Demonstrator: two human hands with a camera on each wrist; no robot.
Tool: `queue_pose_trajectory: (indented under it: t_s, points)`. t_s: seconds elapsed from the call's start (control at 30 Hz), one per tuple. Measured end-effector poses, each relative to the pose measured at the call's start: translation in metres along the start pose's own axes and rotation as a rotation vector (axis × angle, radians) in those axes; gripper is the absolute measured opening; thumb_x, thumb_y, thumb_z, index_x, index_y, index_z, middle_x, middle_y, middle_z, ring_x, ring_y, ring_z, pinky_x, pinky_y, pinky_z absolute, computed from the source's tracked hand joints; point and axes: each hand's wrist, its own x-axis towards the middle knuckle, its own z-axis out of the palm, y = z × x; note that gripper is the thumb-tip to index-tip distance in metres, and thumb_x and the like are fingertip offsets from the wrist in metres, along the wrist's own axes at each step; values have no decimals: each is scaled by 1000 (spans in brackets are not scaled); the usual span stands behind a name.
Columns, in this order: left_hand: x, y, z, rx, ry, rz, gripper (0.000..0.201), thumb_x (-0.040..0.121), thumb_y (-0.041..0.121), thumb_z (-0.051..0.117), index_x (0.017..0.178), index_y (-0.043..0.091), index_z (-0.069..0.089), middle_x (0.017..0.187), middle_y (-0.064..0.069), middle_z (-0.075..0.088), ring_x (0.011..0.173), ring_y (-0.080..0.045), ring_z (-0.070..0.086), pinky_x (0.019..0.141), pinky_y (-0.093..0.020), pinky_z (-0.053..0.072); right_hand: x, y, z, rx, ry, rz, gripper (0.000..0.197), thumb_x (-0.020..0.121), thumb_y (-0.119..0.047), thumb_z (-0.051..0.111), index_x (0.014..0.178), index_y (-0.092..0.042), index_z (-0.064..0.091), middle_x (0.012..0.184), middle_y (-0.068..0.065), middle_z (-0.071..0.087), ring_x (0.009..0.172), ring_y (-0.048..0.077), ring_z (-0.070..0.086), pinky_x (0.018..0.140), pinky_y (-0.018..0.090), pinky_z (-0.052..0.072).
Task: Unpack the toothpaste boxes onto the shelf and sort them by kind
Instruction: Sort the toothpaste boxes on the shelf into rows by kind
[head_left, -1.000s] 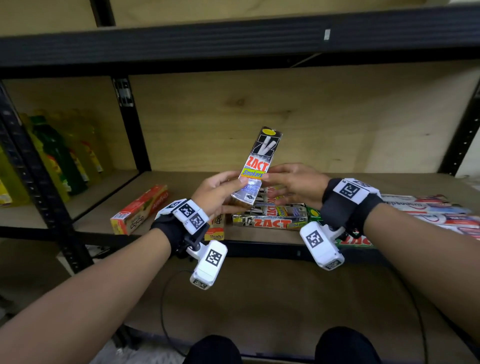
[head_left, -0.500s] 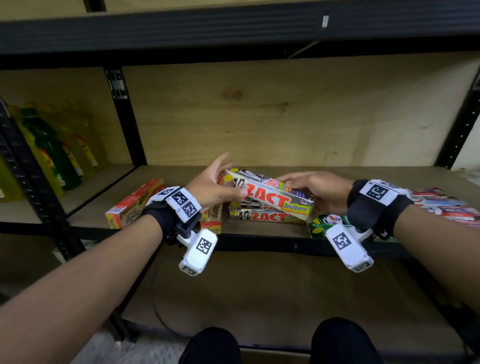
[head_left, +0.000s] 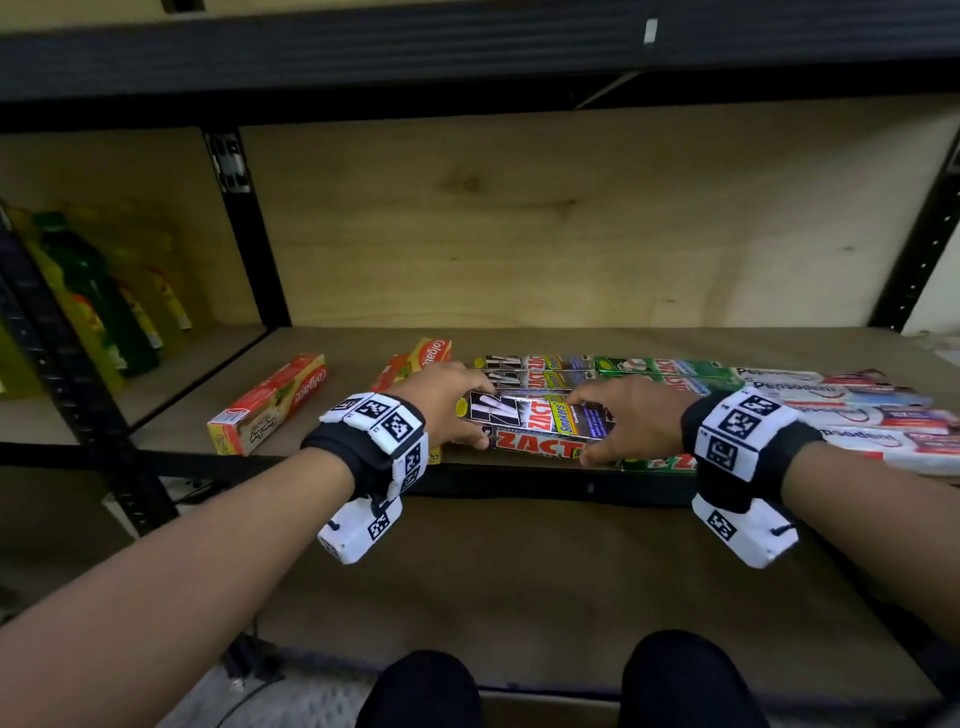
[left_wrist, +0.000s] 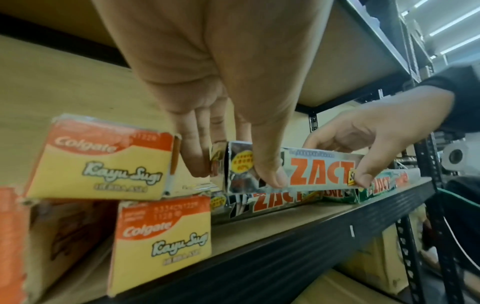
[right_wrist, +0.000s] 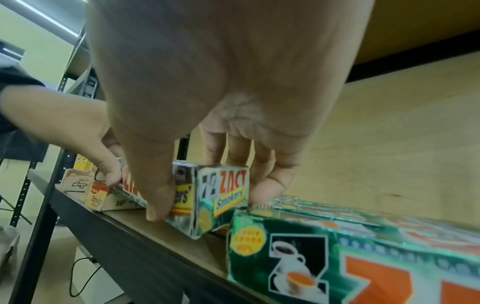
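On the shelf, near the front edge, both hands hold one silver Zact box lengthwise, on top of another silver Zact box lying flat below it. Left hand grips the box's left end, thumb on the front face & fingers down behind it. Right hand pinches the right end the same way, thumb in front, fingers at the back. In the right wrist view the box's end flap reads "Zact Smokers". More silver Zact boxes lie just behind. To the right: green Zact boxes, then a row of white Pepsodent boxes at the far right. To the left, touching the left hand's side: two stacked Colgate boxes, orange & yellow. A third Colgate box lies apart, angled, further left. Green & yellow bottles stand in the next bay left, blurred.
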Motion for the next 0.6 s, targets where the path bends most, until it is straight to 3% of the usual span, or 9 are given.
queue_pose_trajectory:
  t_s: [0.17, 0.27, 0.37, 0.47, 0.53, 0.6]
  points:
    - [11, 3, 6, 126, -99, -37, 72, 79, 36, 79, 142, 23, 47, 141, -1, 52, 127, -20, 50, 101, -32, 42, 0, 6, 6, -3, 36, 2, 65, 79, -45, 76, 135, -29, 48, 111, -6, 51, 91, 11, 53, 75, 23, 45]
    - [14, 4, 12, 158, -139, -45, 72, 79, 30, 79, 143, 22, 46, 142, -2, 51, 128, -21, 49, 103, -34, 44, 3, 8, 13, -21, 54, 17, 67, 77, -45, 78, 135, -30, 48, 116, -5, 51, 94, 13, 53, 74, 23, 45]
    - [15, 5, 12, 182, -149, -25, 71, 80, 30, 79, 143, 22, 47, 143, -2, 48, 130, -21, 46, 105, -33, 40, 5, 9, 21, -73, 96, 36, 65, 76, -45, 78, 134, -32, 50, 128, 0, 48, 110, 18, 50, 87, 32, 49]
    - [20, 8, 8, 215, -209, -48, 68, 79, 35, 79, 140, 23, 51, 142, -4, 45, 129, -24, 46, 105, -37, 41, 6, 6, 26, -190, 128, 45, 67, 77, -48, 75, 138, -37, 48, 142, 4, 36, 130, 27, 38, 104, 45, 43]
    - [24, 10, 5, 198, -239, -61, 66, 77, 34, 81, 135, 20, 54, 140, -3, 49, 126, -24, 49, 100, -34, 43, 5, 4, 25, -176, 96, 45, 70, 80, -44, 74, 143, -37, 44, 150, 2, 37, 132, 25, 42, 105, 42, 43]
    - [29, 9, 3, 182, -260, -50, 63, 76, 34, 82, 131, 16, 56, 132, -2, 56, 118, -23, 54, 88, -28, 44, 4, 2, 24, -141, 82, 49, 69, 83, -38, 74, 145, -38, 42, 149, 2, 44, 125, 22, 52, 101, 39, 48]
